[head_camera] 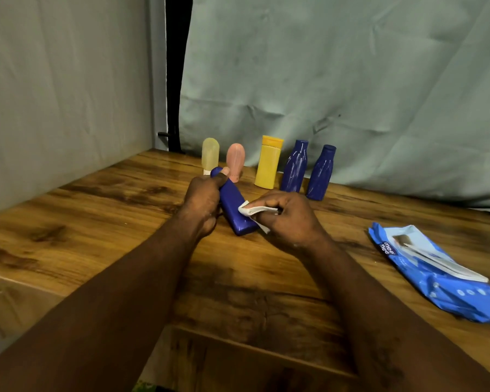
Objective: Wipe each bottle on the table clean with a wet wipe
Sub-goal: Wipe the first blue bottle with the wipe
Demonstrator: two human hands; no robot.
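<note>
Blue flat bottle [232,205] sits slanted between the two hands at mid-table, cap end up and away, base low over the wooden table [96,222]. Whether the base touches the wood cannot be told.

Wiping it well probably calls for a firm hold at the top so it does not twist. The wet wipe [252,211] should run in long strokes from neck to base. The bottle then needs turning so the back and edges are covered too, with a clean fold of the wipe turned out once one face looks soiled.

Left hand [203,198] is curled tightly round the bottle's upper part, thumb lying along it near the cap. Right hand [286,216] pinches the folded white wipe between thumb and bent fingers and presses it against the bottle's lower right side.

A row of five other bottles [268,165] stands behind, and the wipe pack [436,275] lies well to the right.
</note>
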